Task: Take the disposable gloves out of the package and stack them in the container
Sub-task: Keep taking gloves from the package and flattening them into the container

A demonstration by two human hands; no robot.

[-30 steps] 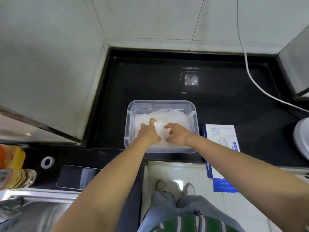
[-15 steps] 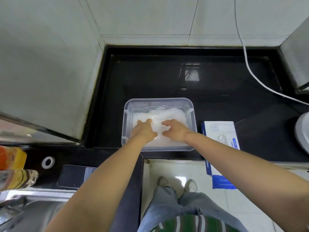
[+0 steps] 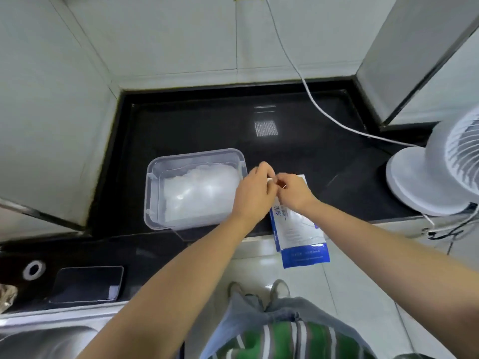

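**Progress.** The container [image 3: 155, 195] stands on the desk [image 3: 207, 125] and holds a white heap of gloves [image 3: 199, 193], reaching about halfway up its walls. The package [image 3: 298, 229] lies just right of the container, touching or nearly touching it. Both hands are at its far end. The left hand [image 3: 255, 195] has its fingers [image 3: 265, 169] curled over that end and holds it. The right hand [image 3: 294, 193] has its fingers [image 3: 283, 180] drawn narrow at the same spot; whether they pinch a glove or nothing cannot be told. The step is judged to be a further draw from the package, so the task is part done. How many gloves remain inside is hidden.

**Edges and room.** The package's near end overhangs the desk edge (a firm pull could tip it to the floor). The container's near wall also sits close to that edge. Open desk lies behind the container. A fan [image 3: 440, 172] stands well right of the container, its cable [image 3: 324, 112] crossing behind. A phone [image 3: 86, 283] lies to the container's near left.
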